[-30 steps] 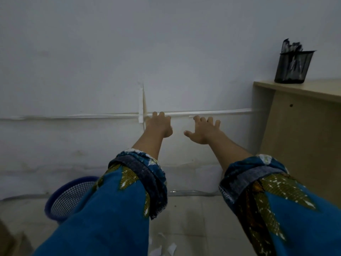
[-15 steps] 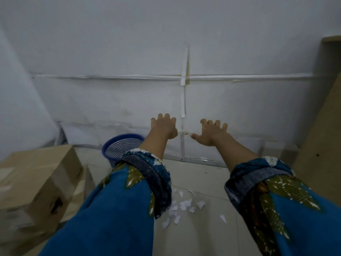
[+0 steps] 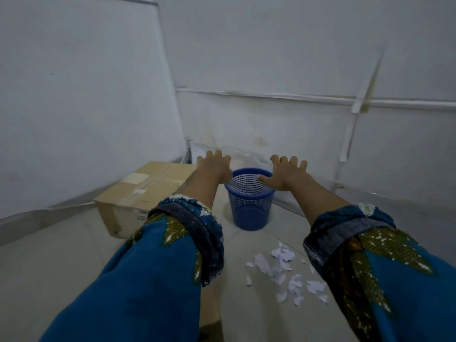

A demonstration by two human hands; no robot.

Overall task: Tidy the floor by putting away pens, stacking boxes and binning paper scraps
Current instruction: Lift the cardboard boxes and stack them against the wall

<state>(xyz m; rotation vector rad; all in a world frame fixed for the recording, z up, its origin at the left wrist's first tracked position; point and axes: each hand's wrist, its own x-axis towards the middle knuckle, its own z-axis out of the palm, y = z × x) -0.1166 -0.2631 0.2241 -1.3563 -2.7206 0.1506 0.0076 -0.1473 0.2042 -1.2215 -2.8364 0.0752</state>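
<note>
Both stretched forward with fingers spread and holding nothing: left hand [image 3: 214, 166], right hand [image 3: 286, 174], above blue plastic mesh wastebasket [image 3: 249, 201] beside brown cardboard box [image 3: 145, 193], torn white paper scraps [image 3: 283, 270] on floor.

There is only one view, so no part of the scene is being shared with another. The camera is sitting on the person's head and is looking forward and down, toward the corner of the room where the blue basket [image 3: 249, 198] is standing. The sleeves are lying very near the lens. The basket is staying farther off, about the middle of the picture.
</note>
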